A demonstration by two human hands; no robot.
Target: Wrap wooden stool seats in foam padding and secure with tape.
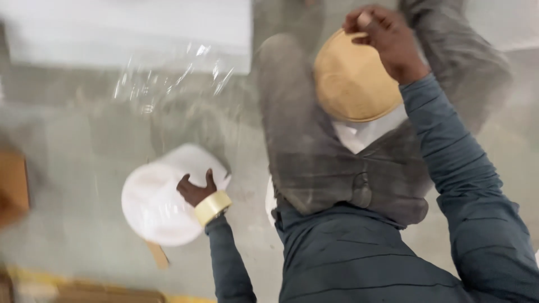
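1. Where the left hand (195, 188) reaches down, its fingers are spread flat on a white round stack (160, 196) that looks like foam plates or lids; the palm presses the stack's near right edge and nothing is gripped.
2. Around that wrist a roll of tan tape (212, 207) sits like a bracelet, just behind the hand.
3. From the hand, the white stack spreads away to the left and forward, tilted, its round face turned towards the camera; it has no long axis.
4. Raised well apart on the other side, the right hand (387, 39) is closed on the top rim of a tan woven bowl (351, 78), fingers curled over the edge.
5. That bowl hangs below and left of the right hand, over the person's grey trousers (314, 146).
6. Beyond both lie clear plastic wrap (168, 78) and a brown cardboard piece (14, 185) at the far left; motion blur hides finer detail.
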